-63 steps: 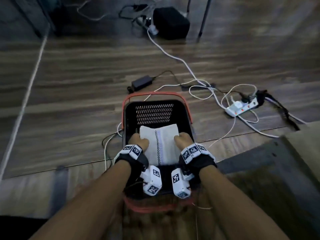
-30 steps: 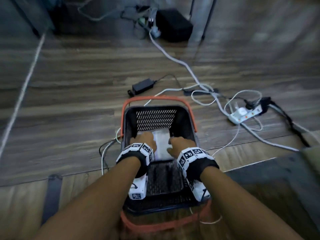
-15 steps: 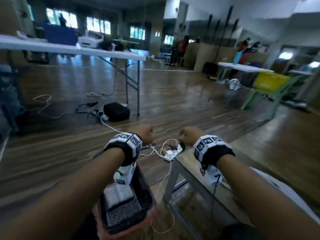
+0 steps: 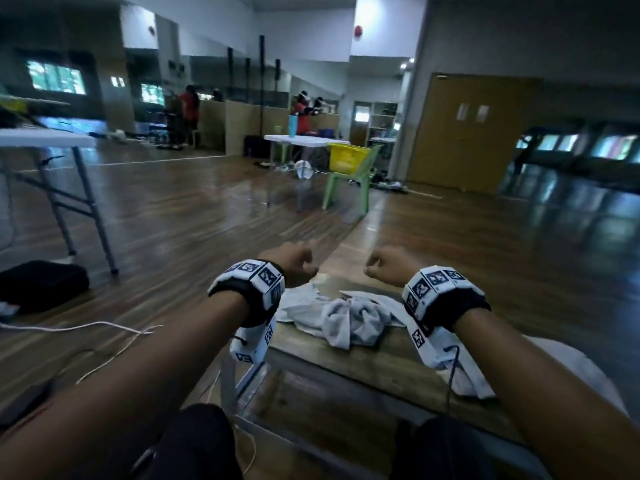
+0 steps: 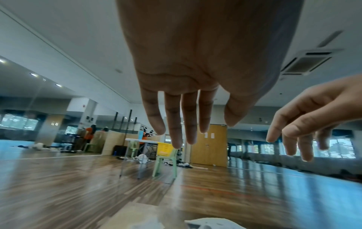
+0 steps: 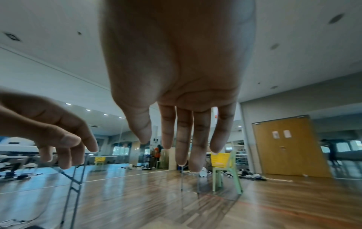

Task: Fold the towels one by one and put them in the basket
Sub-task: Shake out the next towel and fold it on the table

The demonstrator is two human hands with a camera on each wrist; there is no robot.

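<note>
A crumpled heap of pale towels [image 4: 346, 317] lies on the low wooden table [image 4: 349, 363] in front of me. Another pale towel [image 4: 467, 379] lies under my right forearm. My left hand [image 4: 298, 263] hovers above the table's far left edge, with relaxed fingers [image 5: 176, 124] hanging down and holding nothing. My right hand [image 4: 386, 263] hovers level with it, a little to the right. Its fingers [image 6: 184, 139] also hang loose and empty. Neither hand touches the towels. A white towel edge [image 5: 211, 223] shows at the bottom of the left wrist view. The basket is out of view.
A white folding table [image 4: 45, 138] stands at the left, with a black bag [image 4: 41, 285] and white cables [image 4: 104, 330] on the wooden floor beside it. Farther off is a green chair [image 4: 349, 188] carrying a yellow crate [image 4: 346, 161]. People stand at the back.
Both hands let go of the folded towel in the black basket on the floor and rose. My view swung up from the basket to the table with the towel heap.
</note>
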